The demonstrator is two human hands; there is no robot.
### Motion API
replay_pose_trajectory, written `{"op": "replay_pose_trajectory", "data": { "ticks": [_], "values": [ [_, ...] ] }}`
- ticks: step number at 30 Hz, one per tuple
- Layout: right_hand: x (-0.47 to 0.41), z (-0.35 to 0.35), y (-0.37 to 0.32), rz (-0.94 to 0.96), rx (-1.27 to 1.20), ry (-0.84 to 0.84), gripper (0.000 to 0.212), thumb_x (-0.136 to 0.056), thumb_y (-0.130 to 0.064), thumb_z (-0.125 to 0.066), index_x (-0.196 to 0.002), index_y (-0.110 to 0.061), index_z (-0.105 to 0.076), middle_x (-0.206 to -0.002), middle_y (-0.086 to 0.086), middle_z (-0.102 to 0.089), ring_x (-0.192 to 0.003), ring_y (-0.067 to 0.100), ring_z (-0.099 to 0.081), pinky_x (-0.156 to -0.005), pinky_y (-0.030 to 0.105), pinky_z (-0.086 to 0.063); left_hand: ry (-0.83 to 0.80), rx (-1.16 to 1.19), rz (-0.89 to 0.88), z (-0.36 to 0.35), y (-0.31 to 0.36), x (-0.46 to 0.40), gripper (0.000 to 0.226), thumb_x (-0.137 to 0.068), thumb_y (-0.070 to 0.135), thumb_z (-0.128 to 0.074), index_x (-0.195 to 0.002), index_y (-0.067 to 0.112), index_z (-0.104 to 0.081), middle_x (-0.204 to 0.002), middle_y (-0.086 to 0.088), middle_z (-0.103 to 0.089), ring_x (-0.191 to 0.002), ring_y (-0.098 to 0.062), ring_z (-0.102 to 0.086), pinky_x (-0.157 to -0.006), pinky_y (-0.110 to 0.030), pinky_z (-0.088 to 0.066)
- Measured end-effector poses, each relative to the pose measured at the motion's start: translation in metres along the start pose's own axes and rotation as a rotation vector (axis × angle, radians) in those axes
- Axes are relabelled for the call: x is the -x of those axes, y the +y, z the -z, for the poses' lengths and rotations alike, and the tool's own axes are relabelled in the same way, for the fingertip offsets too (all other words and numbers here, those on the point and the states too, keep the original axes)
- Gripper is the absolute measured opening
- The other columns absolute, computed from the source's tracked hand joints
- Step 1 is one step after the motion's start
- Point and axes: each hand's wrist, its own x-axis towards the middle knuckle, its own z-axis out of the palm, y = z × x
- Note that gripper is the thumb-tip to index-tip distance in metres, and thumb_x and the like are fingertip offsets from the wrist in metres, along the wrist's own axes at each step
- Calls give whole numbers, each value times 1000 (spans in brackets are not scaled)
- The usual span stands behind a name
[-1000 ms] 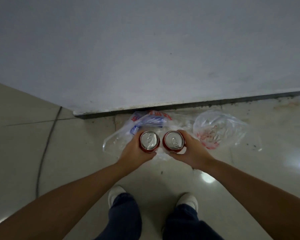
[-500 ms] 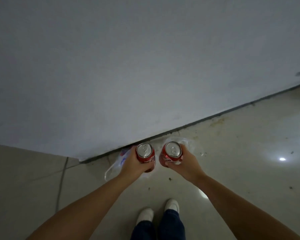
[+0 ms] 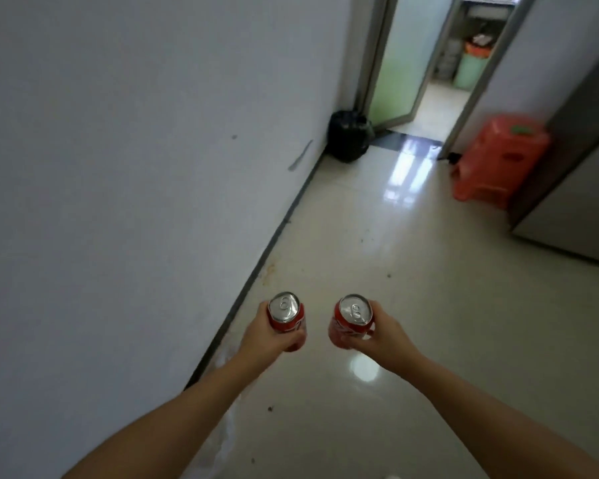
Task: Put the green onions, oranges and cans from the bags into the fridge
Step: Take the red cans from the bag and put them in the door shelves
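I hold two red soda cans upright in front of me, silver tops facing up. My left hand [image 3: 263,340] is shut on the left can [image 3: 286,314]. My right hand [image 3: 381,337] is shut on the right can [image 3: 351,321]. The two cans are a short gap apart and do not touch. A grey cabinet-like body [image 3: 574,209] at the right edge may be the fridge; I cannot tell. The bags, green onions and oranges are out of view.
A white wall [image 3: 135,167] runs along my left with a dark skirting line. Glossy tiled floor [image 3: 412,271] stretches ahead. A black bag [image 3: 348,134] sits by an open doorway [image 3: 426,81]. A red plastic stool [image 3: 495,157] stands at the right.
My view has swung up and to the right, away from the bags on the floor toward the corridor. Both cans stay in my hands and have moved slightly apart.
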Motion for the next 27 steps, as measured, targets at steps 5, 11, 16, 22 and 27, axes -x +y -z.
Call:
{"op": "replay_pose_trajectory", "data": {
  "ticks": [5, 11, 16, 22, 27],
  "values": [
    [92, 106, 50, -115, -15, 254, 59, -59, -47, -82, -108, -36, -52, -101, -20, -65, -92, -6, -62, -81, 20, -51, -279, -87, -116, -122, 67, 13, 66, -49, 34, -74, -108, 29, -45, -97, 14, -61, -92, -9, -60, -80, -22, -45],
    [228, 214, 131, -240, -42, 497, 65, -55, -53, -80, -111, -33, -53, -100, -18, -67, -91, -2, -64, -82, 23, -53, -590, -95, -222, -307, 122, 71, 67, -60, 21, -81, -118, 25, -47, -108, 8, -63, -98, -9, -60, -82, -23, -46],
    [342, 299, 200, -323, -40, 608, 66, -53, -56, -73, -112, -35, -53, -101, -20, -65, -91, -5, -62, -78, 18, -50, -702, -21, -198, -461, 143, 142, 58, -69, 9, -79, -117, 23, -49, -111, 3, -63, -101, -14, -60, -86, -28, -45],
    [424, 401, 265, -387, 5, 733, 63, -58, -53, -77, -113, -36, -51, -99, -23, -63, -87, -9, -60, -71, 9, -45, -791, -40, -229, -605, 175, 189, 73, -57, 23, -83, -123, 21, -52, -115, 0, -66, -104, -15, -63, -82, -25, -49],
    [431, 478, 315, -395, -49, 821, 68, -57, -46, -81, -117, -34, -52, -110, -16, -64, -101, 2, -61, -90, 31, -53, -807, -68, -293, -700, 221, 189, 73, -60, 19, -84, -125, 17, -50, -117, -1, -64, -106, -17, -61, -91, -31, -48]
  ]
}}
